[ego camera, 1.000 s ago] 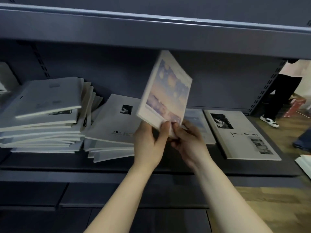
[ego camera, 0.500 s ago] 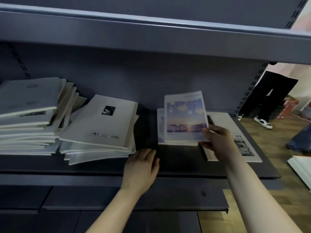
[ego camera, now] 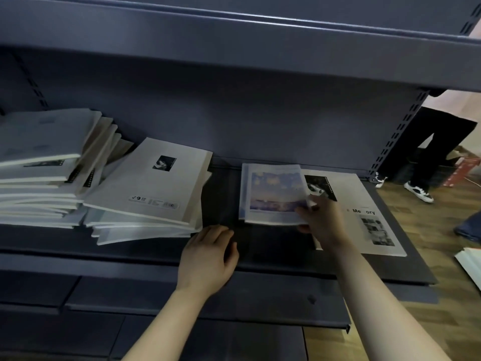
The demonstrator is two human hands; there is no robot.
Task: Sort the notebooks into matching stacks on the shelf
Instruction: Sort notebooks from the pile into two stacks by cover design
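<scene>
left hand (ego camera: 208, 256): bare, seen from the back; the knuckles show as faint ridges and blur softens the fingertips.
right hand (ego camera: 322, 225): bare, seen from the back and the thumb side; motion smears the fingers, so no nail detail can be told.
left forearm (ego camera: 166, 321): bare from the wrist to the bottom edge of the view, slim and smooth.
right forearm (ego camera: 385, 303): bare too, looking broader nearer the camera, cut off at the lower right.

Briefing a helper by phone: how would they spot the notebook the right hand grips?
On the dark shelf, look right of the white piles. The sky-cover notebook tops the small stack beside the Memory notebook; it alone has a coloured picture.
</scene>
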